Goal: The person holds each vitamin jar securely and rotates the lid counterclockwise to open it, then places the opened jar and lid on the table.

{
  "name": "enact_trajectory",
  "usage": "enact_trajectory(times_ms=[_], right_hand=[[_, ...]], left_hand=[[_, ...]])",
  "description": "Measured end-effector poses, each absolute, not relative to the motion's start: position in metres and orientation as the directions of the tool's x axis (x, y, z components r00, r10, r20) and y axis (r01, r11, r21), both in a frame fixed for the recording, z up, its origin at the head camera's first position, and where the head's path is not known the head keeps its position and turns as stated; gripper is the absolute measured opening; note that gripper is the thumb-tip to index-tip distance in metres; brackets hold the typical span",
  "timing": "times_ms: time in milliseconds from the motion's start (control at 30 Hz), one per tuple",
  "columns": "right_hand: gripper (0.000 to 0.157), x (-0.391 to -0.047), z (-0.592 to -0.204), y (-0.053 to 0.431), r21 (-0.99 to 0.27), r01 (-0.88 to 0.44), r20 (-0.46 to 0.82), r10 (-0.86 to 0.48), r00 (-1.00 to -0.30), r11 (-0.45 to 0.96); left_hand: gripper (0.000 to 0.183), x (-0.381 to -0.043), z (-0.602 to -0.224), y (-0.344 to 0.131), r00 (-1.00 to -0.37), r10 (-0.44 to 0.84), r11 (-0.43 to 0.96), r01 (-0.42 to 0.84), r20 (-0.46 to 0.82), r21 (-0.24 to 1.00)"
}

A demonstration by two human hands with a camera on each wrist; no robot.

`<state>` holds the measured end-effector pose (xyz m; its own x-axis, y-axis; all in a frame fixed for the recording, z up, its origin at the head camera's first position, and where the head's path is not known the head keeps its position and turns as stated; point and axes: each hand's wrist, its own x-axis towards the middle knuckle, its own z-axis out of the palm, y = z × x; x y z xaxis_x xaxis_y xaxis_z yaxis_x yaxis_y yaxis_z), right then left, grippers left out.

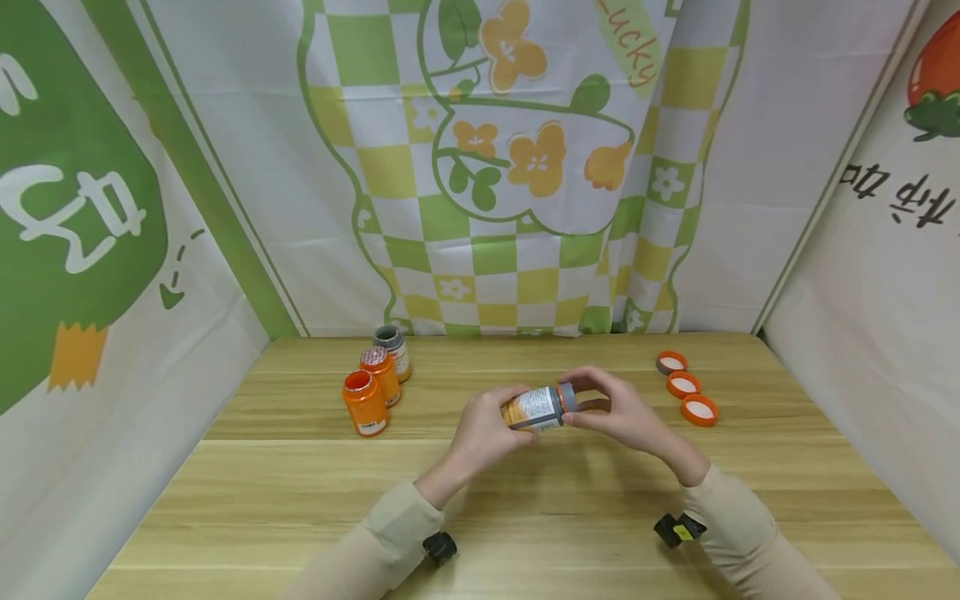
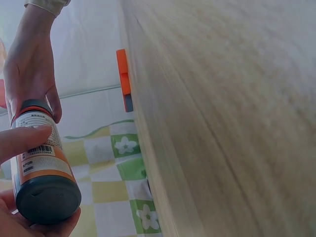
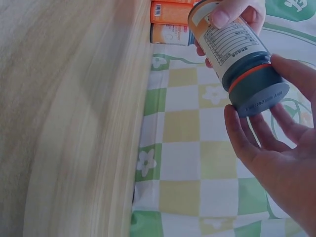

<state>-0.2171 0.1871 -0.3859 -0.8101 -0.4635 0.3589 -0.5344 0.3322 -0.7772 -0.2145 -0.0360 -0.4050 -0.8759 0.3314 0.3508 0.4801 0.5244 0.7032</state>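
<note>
My left hand (image 1: pixel 487 425) grips the body of a grey pill bottle (image 1: pixel 534 408) with an orange and white label, tipped on its side above the table. At its right end is a grey cap (image 3: pixel 259 91) with an orange ring, set on the bottle's neck. The thumb and fingers of my right hand (image 1: pixel 611 408) hold this cap around its edge. In the left wrist view the bottle's dark base (image 2: pixel 48 199) faces the camera, with the left thumb lying across the label.
On the wooden table (image 1: pixel 300 500), two orange bottles (image 1: pixel 366 408) and a grey bottle (image 1: pixel 392 350) stand uncapped in a slanting row at left. Three caps with white insides, the nearest an orange cap (image 1: pixel 700 410), lie in a row at right. A patterned curtain (image 1: pixel 517 267) hangs behind.
</note>
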Motion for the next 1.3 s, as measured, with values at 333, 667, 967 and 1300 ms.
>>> enact_trajectory(times_ms=[333,667,967,1300], right_hand=[[0.046,-0.203,-0.364,0.182,-0.748,-0.617,0.430,-0.529,-0.732,0.246],[0.044,-0.201,-0.364,0.182,-0.712,-0.659,0.473,-0.529,-0.705,0.241],[0.033,-0.209,-0.376,0.183,-0.758,-0.548,0.378,-0.447,-0.811,0.353],[0.044,-0.222,-0.386,0.188,-0.865,-0.257,0.082,-0.384,-0.920,0.431]], left_hand=[[0.055,-0.213,-0.403,-0.037,-0.884,0.339,0.504,0.460,0.323,0.731],[0.054,-0.212,-0.401,-0.036,-0.888,0.339,0.494,0.450,0.312,0.744],[0.055,-0.212,-0.404,-0.034,-0.874,0.342,0.524,0.483,0.347,0.701],[0.057,-0.211,-0.409,-0.030,-0.852,0.351,0.560,0.524,0.389,0.642]])
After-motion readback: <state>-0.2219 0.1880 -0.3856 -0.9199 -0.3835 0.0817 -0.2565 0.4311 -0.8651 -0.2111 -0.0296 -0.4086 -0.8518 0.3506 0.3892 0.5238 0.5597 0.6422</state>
